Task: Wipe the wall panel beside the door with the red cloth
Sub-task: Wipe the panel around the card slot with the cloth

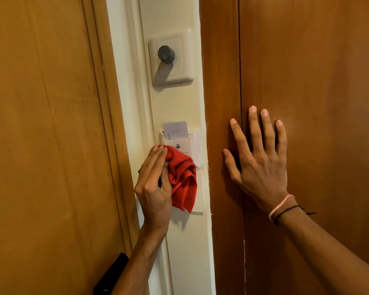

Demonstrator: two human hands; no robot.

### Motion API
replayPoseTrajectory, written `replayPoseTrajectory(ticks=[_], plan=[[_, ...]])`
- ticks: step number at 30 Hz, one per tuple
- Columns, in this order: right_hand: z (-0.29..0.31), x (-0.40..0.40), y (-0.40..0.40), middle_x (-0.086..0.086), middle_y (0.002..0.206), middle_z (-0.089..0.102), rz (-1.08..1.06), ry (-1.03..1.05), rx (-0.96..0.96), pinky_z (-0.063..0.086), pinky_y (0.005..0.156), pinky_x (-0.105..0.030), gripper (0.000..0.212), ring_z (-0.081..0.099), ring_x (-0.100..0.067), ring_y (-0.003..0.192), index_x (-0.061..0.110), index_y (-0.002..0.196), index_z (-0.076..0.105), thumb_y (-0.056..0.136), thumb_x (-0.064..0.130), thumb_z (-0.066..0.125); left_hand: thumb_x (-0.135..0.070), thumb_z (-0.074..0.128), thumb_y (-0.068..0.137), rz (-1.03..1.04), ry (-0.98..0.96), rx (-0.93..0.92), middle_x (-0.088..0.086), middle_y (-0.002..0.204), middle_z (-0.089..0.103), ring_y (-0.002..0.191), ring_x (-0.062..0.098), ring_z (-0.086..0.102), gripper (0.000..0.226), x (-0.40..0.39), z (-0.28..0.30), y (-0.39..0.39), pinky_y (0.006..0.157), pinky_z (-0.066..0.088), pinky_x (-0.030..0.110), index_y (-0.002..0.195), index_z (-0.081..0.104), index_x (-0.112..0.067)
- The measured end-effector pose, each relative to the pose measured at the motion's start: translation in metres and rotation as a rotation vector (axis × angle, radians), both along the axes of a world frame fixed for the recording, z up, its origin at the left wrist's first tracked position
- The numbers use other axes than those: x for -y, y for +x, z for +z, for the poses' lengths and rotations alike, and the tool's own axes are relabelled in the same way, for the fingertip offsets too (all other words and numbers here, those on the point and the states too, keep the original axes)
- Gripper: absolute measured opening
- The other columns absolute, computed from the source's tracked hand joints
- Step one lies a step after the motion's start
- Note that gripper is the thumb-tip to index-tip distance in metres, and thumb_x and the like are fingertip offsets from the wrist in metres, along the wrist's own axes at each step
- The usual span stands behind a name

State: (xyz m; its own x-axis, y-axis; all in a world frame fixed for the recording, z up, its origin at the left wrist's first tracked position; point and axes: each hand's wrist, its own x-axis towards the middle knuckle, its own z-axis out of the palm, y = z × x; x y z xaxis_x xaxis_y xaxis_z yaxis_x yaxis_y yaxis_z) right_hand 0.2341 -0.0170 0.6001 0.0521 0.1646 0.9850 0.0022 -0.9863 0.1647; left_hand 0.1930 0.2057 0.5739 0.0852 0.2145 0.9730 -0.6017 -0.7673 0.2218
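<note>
Red cloth point(183, 179) bunches in the left hand's point(155, 186) closed grip, pressed against the wall panel point(179, 107); right hand point(262, 165) flat, open.

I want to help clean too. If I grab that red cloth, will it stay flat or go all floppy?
Probably floppy. The red cloth is bunched in soft folds in the left hand, and its loose end hangs down below the fingers. It likely weighs little, since a light pinch seems to hold it. It looks fuzzy, so it should not slip easily.
</note>
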Motion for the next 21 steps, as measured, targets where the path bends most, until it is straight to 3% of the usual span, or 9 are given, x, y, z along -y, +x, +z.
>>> replayPoseTrajectory(ticks=[4, 10, 16, 21], plan=[[-0.001, 0.0, -0.001, -0.019, 0.171, 0.022, 0.006, -0.005, 0.003, 0.013, 0.13, -0.057, 0.072, 0.019, -0.039, 0.16, 0.021, 0.164, 0.026, 0.103, 0.058, 0.037, -0.023, 0.053, 0.094, 0.006, 0.01, -0.001, 0.015, 0.125, 0.063, 0.118, 0.029, 0.062, 0.038, 0.003, -0.018, -0.004, 0.095, 0.055, 0.052, 0.121, 0.062, 0.001], [0.0, 0.0, 0.0, -0.019, 0.172, 0.022, 0.007, -0.005, 0.003, 0.014, 0.13, -0.057, 0.072, 0.019, -0.039, 0.16, 0.021, 0.164, 0.025, 0.103, 0.058, 0.037, -0.025, 0.052, 0.096, 0.007, -0.014, 0.039, 0.019, 0.122, 0.067, 0.115, 0.029, 0.064, 0.039, -0.002, 0.026, 0.006, 0.094, 0.056, 0.05, 0.122, 0.063, 0.002], [-0.001, 0.0, 0.0, -0.019, 0.172, 0.022, 0.013, -0.001, 0.009, 0.016, 0.13, -0.058, 0.072, 0.019, -0.039, 0.16, 0.021, 0.164, 0.026, 0.103, 0.057, 0.037, -0.025, 0.053, 0.094, -0.004, 0.002, 0.005, 0.016, 0.121, 0.067, 0.114, 0.028, 0.064, 0.038, 0.0, -0.012, -0.002, 0.093, 0.056, 0.051, 0.119, 0.064, 0.001], [0.0, 0.0, 0.001, -0.019, 0.172, 0.021, 0.011, -0.001, 0.005, 0.013, 0.13, -0.057, 0.072, 0.018, -0.038, 0.16, 0.021, 0.164, 0.026, 0.103, 0.058, 0.038, -0.026, 0.05, 0.096, -0.022, -0.043, 0.039, 0.019, 0.118, 0.07, 0.111, 0.029, 0.067, 0.04, -0.006, 0.026, 0.007, 0.091, 0.058, 0.05, 0.12, 0.064, 0.003]])
